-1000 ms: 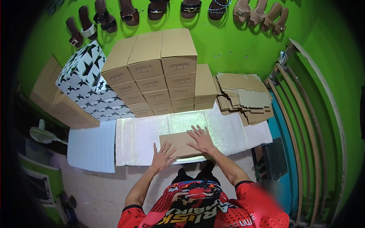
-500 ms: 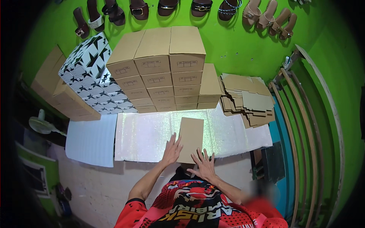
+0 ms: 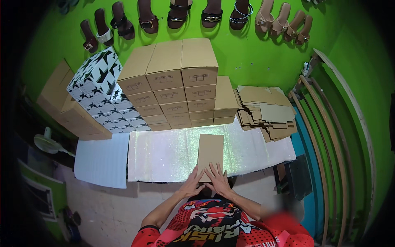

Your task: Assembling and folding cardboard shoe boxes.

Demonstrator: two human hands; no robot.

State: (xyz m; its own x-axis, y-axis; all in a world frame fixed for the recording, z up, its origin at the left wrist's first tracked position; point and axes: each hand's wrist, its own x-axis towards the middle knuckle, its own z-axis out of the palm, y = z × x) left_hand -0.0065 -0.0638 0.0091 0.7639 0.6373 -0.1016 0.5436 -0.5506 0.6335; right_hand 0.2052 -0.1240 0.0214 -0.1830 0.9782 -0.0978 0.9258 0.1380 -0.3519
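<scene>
In the head view, a plain brown box (image 3: 211,149) lies on a shiny, pale cloth (image 3: 162,158) that covers a table. The long sides of the box point away from the person, and its near end is by the front edge of the table. The left hand (image 3: 192,184) is at the near left corner of the box, with its fingers stretched out and close together. I cannot tell how hard it presses. The right hand (image 3: 218,180) is flat and wide, with its fingers spread over the top of the near end. The two hands are very close to each other, and their thumbs point inward.

Behind the box, at the back of the table, is a big stack of brown boxes (image 3: 169,80). White boxes with black stars (image 3: 101,88) are piled just to the left of it. To the right is a messy heap of flat cardboard (image 3: 265,103). A pale blue sheet (image 3: 103,160) lies left of the shiny cloth, and a fan (image 3: 44,142) is near it. Sandals (image 3: 148,18) hang in a row on the green wall (image 3: 253,53).
</scene>
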